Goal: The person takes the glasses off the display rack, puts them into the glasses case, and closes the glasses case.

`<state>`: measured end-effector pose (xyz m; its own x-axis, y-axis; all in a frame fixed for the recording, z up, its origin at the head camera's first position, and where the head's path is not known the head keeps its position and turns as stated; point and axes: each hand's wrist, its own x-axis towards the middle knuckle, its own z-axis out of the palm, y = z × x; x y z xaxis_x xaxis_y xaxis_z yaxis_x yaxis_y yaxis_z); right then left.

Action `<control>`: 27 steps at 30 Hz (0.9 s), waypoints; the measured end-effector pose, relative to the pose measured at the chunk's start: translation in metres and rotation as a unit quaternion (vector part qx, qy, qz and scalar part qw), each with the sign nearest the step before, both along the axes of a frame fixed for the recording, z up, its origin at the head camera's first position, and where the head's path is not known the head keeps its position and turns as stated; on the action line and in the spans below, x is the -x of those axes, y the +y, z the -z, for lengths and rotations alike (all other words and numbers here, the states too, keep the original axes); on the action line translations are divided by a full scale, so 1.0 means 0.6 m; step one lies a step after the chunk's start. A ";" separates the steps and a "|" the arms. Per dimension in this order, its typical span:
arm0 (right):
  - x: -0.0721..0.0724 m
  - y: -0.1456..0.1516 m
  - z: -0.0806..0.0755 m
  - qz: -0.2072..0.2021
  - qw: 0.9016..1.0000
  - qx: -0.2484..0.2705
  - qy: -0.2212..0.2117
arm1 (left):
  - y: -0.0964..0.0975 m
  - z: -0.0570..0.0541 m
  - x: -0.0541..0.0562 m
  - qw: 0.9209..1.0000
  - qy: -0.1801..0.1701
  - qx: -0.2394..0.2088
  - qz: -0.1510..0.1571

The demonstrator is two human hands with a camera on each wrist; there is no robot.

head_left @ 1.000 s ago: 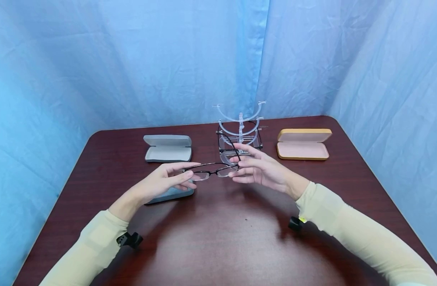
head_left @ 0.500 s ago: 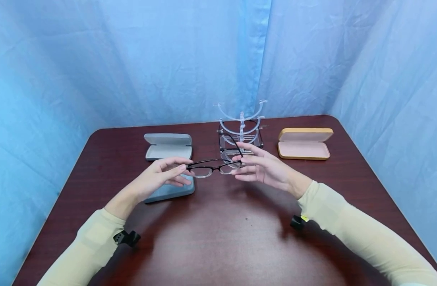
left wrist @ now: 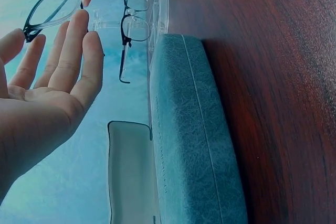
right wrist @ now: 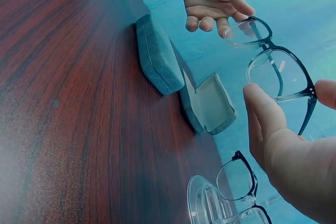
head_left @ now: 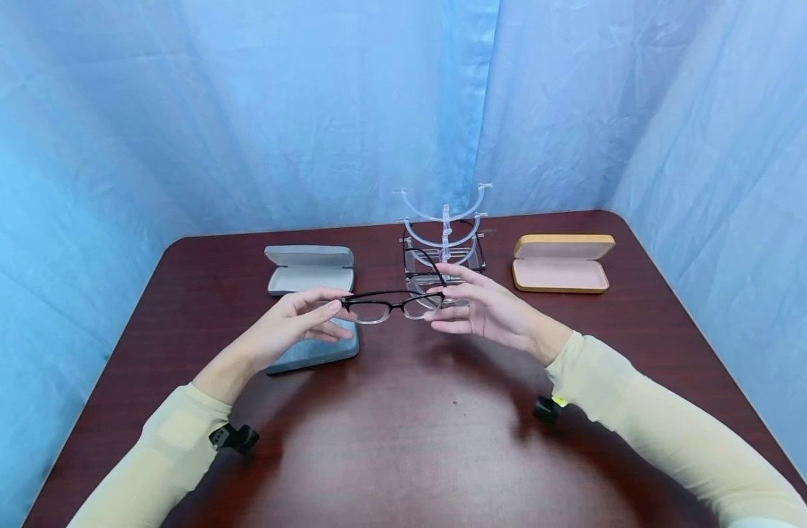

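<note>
Black-topped eyeglasses with clear lower rims are held in the air between both hands, lenses facing the head camera. My left hand pinches their left corner between thumb and index finger. At the opposite corner, beside the hinge, my right hand pinches the frame. One temple arm extends away near the right hand; the other is partly hidden. Below the left hand lies a closed blue-grey glasses case. Behind the right hand stands a clear display stand, bearing another dark pair of glasses low down.
An open grey case sits at the back left of the dark wood table. At the back right is an open yellow case with a pale pink lining. Blue curtains surround the table's back and sides.
The held eyeglasses have risen slightly and tilted, so their lenses face the head camera more. My left hand has shifted slightly up and left; the right hand has barely moved.
</note>
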<state>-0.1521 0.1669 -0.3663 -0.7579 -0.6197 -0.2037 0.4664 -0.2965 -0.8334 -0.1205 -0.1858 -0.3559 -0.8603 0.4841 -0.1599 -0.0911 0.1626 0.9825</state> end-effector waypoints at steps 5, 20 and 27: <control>0.000 0.000 -0.002 0.006 1.000 -0.003 -0.001 | -0.002 0.003 0.002 1.000 0.001 -0.010 0.005; 0.003 -0.011 -0.005 0.007 1.000 0.003 -0.006 | 0.004 0.005 0.003 1.000 -0.008 -0.002 -0.007; 0.004 -0.009 -0.004 -0.005 1.000 -0.003 0.012 | 0.004 0.006 0.004 1.000 -0.011 0.002 -0.007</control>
<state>-0.1542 0.1615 -0.3641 -0.7564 -0.6261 -0.1893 0.4494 -0.2873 -0.8459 -0.1228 -0.1831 -0.3596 -0.8634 0.4712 -0.1805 -0.1153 0.1641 0.9797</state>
